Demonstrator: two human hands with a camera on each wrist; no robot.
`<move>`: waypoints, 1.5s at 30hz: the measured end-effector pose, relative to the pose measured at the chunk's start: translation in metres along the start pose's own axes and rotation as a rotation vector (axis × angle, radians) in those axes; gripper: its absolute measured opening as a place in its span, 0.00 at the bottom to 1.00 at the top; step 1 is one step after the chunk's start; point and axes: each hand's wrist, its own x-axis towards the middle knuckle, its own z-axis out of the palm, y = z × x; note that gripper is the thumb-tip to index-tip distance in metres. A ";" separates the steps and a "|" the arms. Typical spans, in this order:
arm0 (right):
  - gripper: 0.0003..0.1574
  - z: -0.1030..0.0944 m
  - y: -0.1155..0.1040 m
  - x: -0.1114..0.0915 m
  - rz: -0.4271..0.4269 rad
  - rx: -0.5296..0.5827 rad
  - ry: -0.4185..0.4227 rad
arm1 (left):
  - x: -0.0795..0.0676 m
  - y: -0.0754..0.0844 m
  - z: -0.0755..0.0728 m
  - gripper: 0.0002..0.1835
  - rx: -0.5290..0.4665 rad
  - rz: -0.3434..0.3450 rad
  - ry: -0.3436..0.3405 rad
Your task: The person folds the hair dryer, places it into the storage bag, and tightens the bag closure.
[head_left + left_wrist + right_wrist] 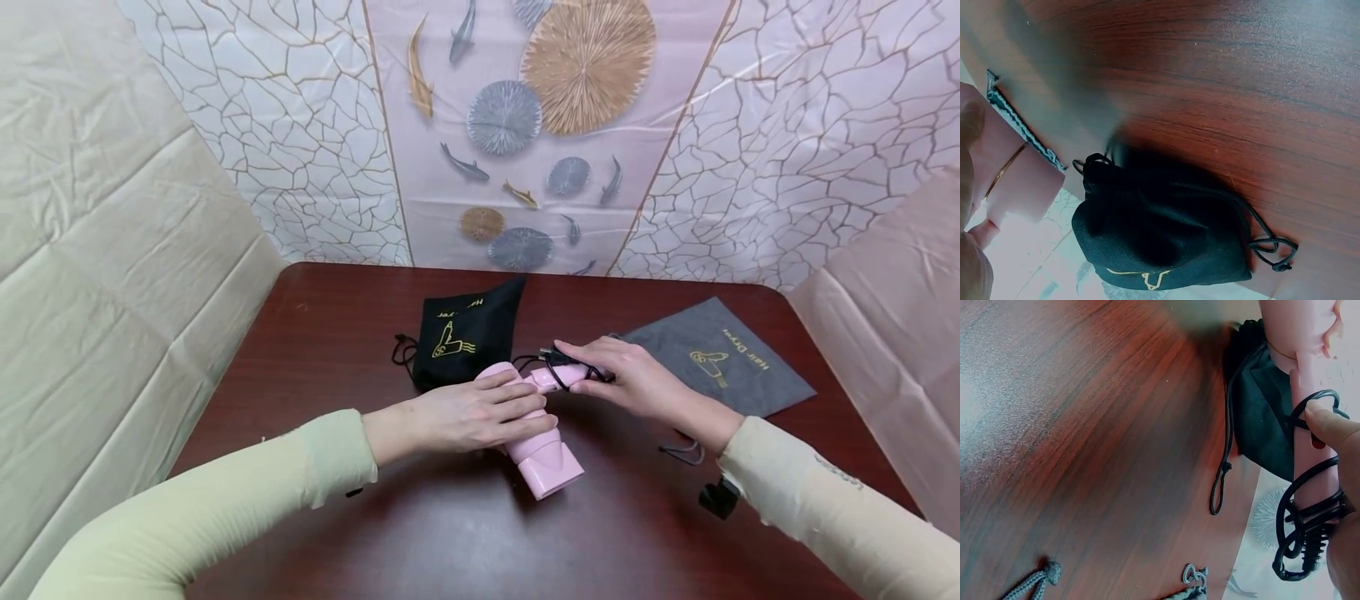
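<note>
A pink hair dryer (550,468) lies slantwise over the middle of the table, its flat nozzle toward the near side. My left hand (480,412) holds its barrel from above, fingers wrapped across it. With my right hand (637,379) I grip the handle (1315,450), the thumb pressing beside a red switch. A black power cord (1295,534) is wound loosely round the handle, and its plug (553,356) shows near my right fingertips. In the left wrist view, only part of the hand and the pink barrel (1022,181) appear at the edge.
Behind the dryer a black drawstring bag (480,329) with a gold hair-dryer print stands slightly bulged. A flat grey drawstring bag (720,354) lies at the right, partly under my right forearm. Patterned cloth (315,150) hangs along the back edge of the brown table (300,350).
</note>
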 end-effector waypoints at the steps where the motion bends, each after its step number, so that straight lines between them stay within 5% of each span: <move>1: 0.42 0.000 0.000 -0.001 -0.002 -0.006 0.005 | 0.000 0.000 0.000 0.29 -0.008 -0.003 -0.001; 20: 0.43 -0.002 -0.003 0.003 0.035 -0.074 0.095 | 0.017 -0.006 -0.001 0.30 0.017 -0.112 0.021; 31: 0.40 -0.027 -0.005 0.004 0.162 0.073 -0.081 | 0.010 -0.013 -0.008 0.30 0.059 -0.094 0.025; 40: 0.34 -0.026 -0.006 0.000 0.279 0.261 -0.097 | 0.006 -0.017 -0.009 0.28 0.059 -0.073 0.088; 45: 0.33 -0.019 -0.009 0.001 0.262 0.314 -0.044 | 0.006 -0.018 -0.009 0.28 0.057 -0.098 0.105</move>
